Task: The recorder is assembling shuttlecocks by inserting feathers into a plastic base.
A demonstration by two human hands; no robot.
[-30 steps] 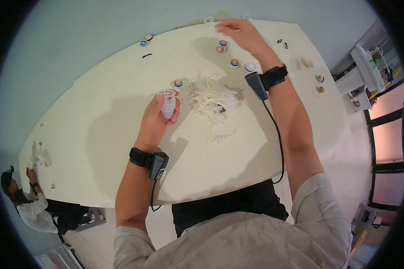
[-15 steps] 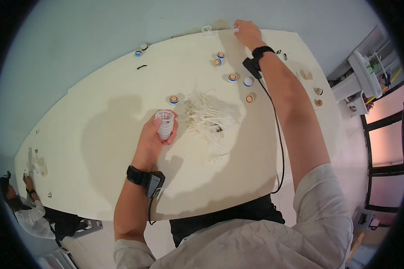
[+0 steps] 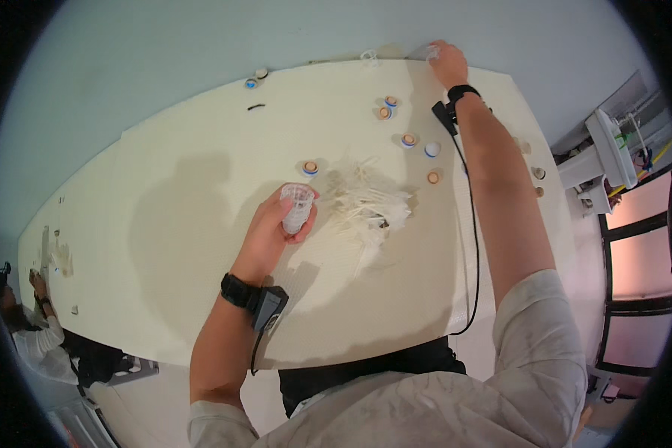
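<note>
My left hand [image 3: 266, 226] is wrapped round a white mesh cup [image 3: 297, 210], fingers and thumb clasping its sides, and I hold it over the near middle of the table [image 3: 172, 299], just left of a loose pile [image 3: 367, 201] of pale, thin strips. The cup's wide end points away from me. My right hand [image 3: 449, 66] is stretched out to the table's far edge, fingers bent, with a small whitish piece [image 3: 432, 52] at their tips; I cannot tell whether they have gripped it or only touch it. To the left of that hand, a white openwork piece [image 3: 369, 57] stands at the same edge. Just beyond the cup sits a blue-banded cap [image 3: 310, 169]. Farther off, between the pile and my right hand, two caps [image 3: 387, 108] rest close together, with another banded cap [image 3: 408, 140], a white cap [image 3: 432, 150] and a tan cap [image 3: 434, 178] nearer me. Toward the far left edge lie a blue disc [image 3: 252, 84], a pale disc [image 3: 261, 73] beside it, and a short black strip [image 3: 256, 106]. At the table's left end, another person [image 3: 41, 347] sits with a hand [image 3: 38, 284] on the surface.
</note>
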